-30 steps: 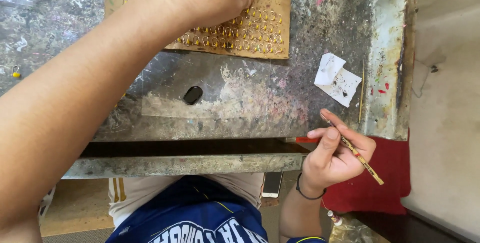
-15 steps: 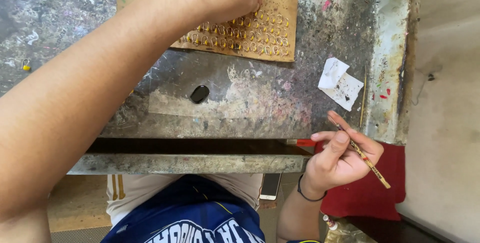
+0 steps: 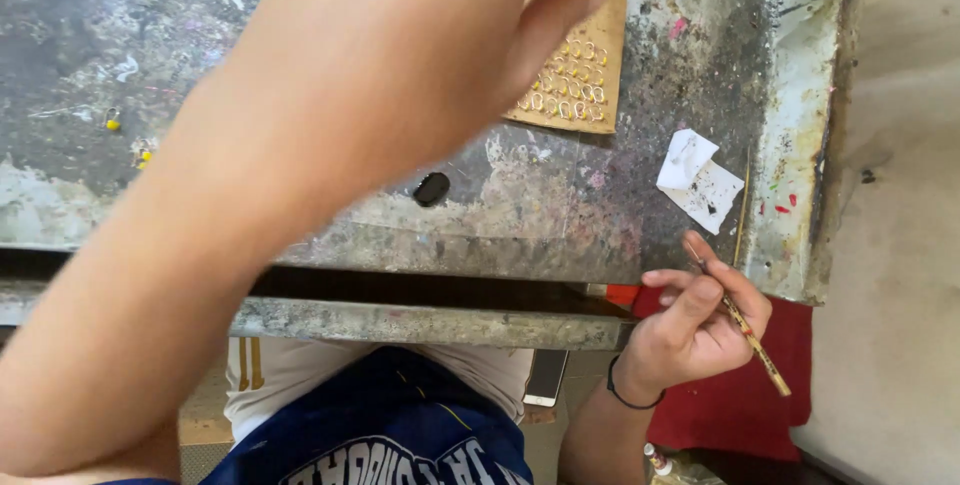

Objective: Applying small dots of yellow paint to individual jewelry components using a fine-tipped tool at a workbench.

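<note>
hands | left hand (image 3: 470, 35) fingers loosely curled above cardboard sheet (image 3: 585, 85) | right hand (image 3: 700, 320) pinching thin stick (image 3: 745, 330)

The person wears a white shirt (image 3: 300, 385), dark blue shorts with white lettering (image 3: 400, 435), bare forearms, and a thin black wristband (image 3: 628, 400).

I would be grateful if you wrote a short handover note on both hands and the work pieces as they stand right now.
Left hand: raised close to the camera over the brown cardboard sheet, fingers loosely curled; whether it holds anything cannot be told.
Right hand: at the bench's near edge, holding a thin patterned stick like a pen.
Things: rows of small gold-coloured rings lie on the cardboard; a small black oval piece and white paper scraps lie on the paint-stained metal bench.
Done and left: the rings sit in rows; how many are treated cannot be told.
</note>
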